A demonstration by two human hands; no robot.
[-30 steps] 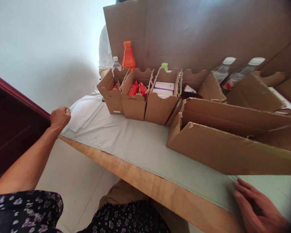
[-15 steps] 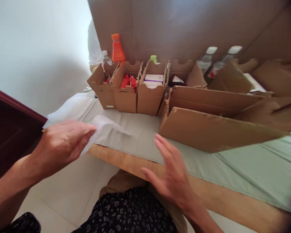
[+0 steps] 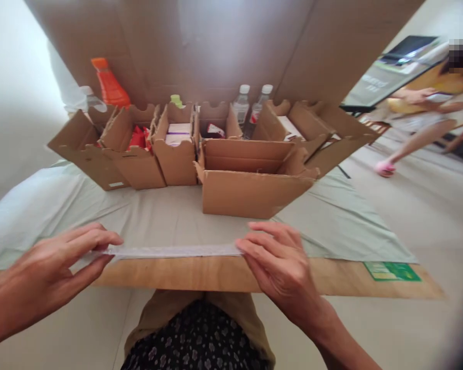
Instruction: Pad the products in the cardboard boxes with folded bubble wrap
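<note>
My left hand [image 3: 57, 259] and my right hand [image 3: 280, 257] each pinch one end of a thin white sheet [image 3: 173, 251], seen edge-on and stretched flat between them just above the table's wooden front edge [image 3: 224, 275]. Beyond the sheet, an open cardboard box [image 3: 250, 192] stands on the pale green cloth [image 3: 162, 218] that covers the table.
A row of small cardboard boxes [image 3: 139, 164] holds red packets [image 3: 139, 139] and white-purple cartons [image 3: 178, 132]. Behind them stand an orange bottle [image 3: 110, 85], two water bottles [image 3: 250, 103] and a tall cardboard wall. A person sits at the far right [image 3: 420, 110].
My left hand picked a white sheet from the table's left end and brought it in front of me. My right hand came over and took its other end. The view swung right.
</note>
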